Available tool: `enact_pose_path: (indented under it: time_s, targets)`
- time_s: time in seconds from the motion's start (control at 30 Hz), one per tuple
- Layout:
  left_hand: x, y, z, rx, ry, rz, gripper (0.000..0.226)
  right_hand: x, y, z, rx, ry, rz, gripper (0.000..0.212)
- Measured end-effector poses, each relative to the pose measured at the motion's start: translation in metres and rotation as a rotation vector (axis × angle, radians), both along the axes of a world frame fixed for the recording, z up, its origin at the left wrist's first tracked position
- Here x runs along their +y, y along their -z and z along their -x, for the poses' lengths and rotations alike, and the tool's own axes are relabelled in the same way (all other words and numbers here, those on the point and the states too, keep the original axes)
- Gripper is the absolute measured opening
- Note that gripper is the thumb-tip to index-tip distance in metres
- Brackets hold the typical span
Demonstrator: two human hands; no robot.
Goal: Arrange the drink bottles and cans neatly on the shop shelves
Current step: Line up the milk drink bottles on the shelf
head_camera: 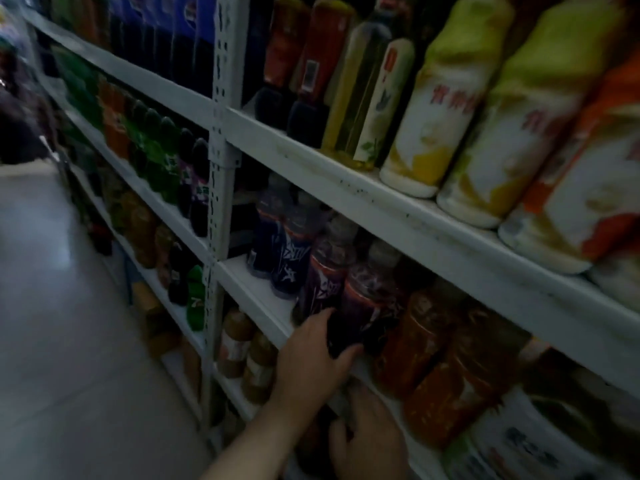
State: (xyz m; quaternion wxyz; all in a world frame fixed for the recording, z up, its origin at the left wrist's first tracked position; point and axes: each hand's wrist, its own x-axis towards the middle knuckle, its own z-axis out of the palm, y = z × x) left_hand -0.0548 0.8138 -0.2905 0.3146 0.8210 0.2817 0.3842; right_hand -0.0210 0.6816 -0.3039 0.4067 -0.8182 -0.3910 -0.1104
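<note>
**Q:** Status. What's in front of you?
**Me:** White metal shelving, several tiers, running off to my left. Pale floor on the left side. It's dim and blurry, so the labels are mostly unreadable.

**Q:** Stock?
**Me:** Upper tier, right: big white bottles with green tops, in a row at the shelf front. One tier down, right: orange-red bottles, packed close together. Left of those come dark purple ones with red bands. Then the blue-labelled bottles, near the perforated upright.

**Q:** Which one are you on?
**Me:** The dark purple bottle just beside the orange-red ones, at the front lip of the middle shelf. A matching bottle stands right against its left side. I can't tell whether its base is seated on the shelf or lifted off it.

**Q:** Hands?
**Me:** My left hand is grasping that bottle low down, with fingers curled round its left side and thumb under the base. My right hand is lower, in front of the tier beneath, with fingers bent toward something dark. I can't tell whether it has hold of anything.
</note>
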Motion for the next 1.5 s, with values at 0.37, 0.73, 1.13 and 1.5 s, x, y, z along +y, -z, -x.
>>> enact_pose_path:
  time_s: [0.37,0.73,1.13,1.5]
  targets:
    - [0.058,-0.059,0.005,0.653,0.704,0.055,0.047,0.038,-0.047,0.025,0.504,0.177,0.083,0.067]
    - [0.11,-0.068,0.036,0.378,0.358,-0.023,0.012,0.11,-0.048,0.031,0.53,0.633,-0.114,0.048]
    - [0.134,-0.064,0.001,0.217,0.59,0.167,0.06,0.117,-0.048,0.032,0.479,0.725,-0.1,0.042]
    - [0.151,-0.078,0.0,0.41,0.634,0.059,0.066,0.109,-0.071,0.024,0.451,0.574,-0.068,0.06]
